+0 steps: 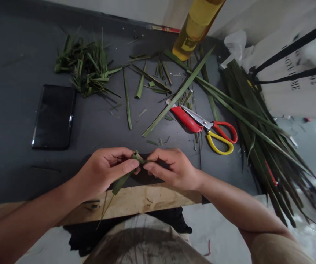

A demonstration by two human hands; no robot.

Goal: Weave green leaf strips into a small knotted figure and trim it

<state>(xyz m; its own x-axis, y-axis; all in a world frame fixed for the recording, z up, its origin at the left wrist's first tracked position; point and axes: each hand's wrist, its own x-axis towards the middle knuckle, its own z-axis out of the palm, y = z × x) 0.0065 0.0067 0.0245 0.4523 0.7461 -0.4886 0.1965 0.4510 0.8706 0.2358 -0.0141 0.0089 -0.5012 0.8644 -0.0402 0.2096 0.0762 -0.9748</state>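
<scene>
Near the table's front edge, my left hand [110,168] pinches a small folded green leaf piece [136,156] between thumb and fingers. A wider strip of the leaf hangs down below that hand, with a thin strand reaching past the wooden edge. Just to the right, my right hand [171,165] has thumb and forefinger closed on a thin end of the same leaf piece. The fingertips of both hands are a short way apart, and my other fingers are curled and partly hidden.
Red-and-yellow scissors [209,126] lie beside a red-handled tool [187,119]. A black tablet-like device [54,117], a leafy pile [89,66], cut scraps [140,86], a yellow bottle [195,27], long leaves [257,124] and a white bag [298,69] surround the work area.
</scene>
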